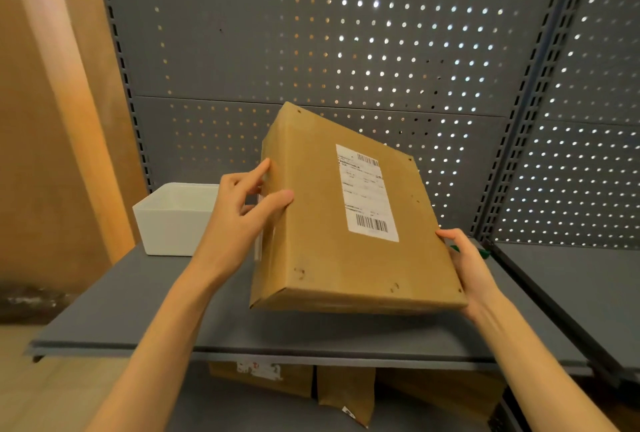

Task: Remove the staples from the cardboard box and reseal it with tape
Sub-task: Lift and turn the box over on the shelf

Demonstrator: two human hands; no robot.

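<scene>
A flat brown cardboard box (322, 224) with a white shipping label (367, 192) is tilted up above the grey shelf (145, 314). Small dark staple marks dot its corners and lower edge. My left hand (242, 210) holds the box's left side, thumb on the top face and fingers along the edge. On the right, my right hand (467, 262) grips the lower right edge, its fingers hidden behind the box. No tape and no staple remover can be made out.
A white open bin (173, 220) stands at the back left of the shelf. Something small and green (483, 252) peeks out behind my right hand. A grey pegboard wall (311, 33) backs the shelf. Brown boxes (346, 393) sit on the shelf below.
</scene>
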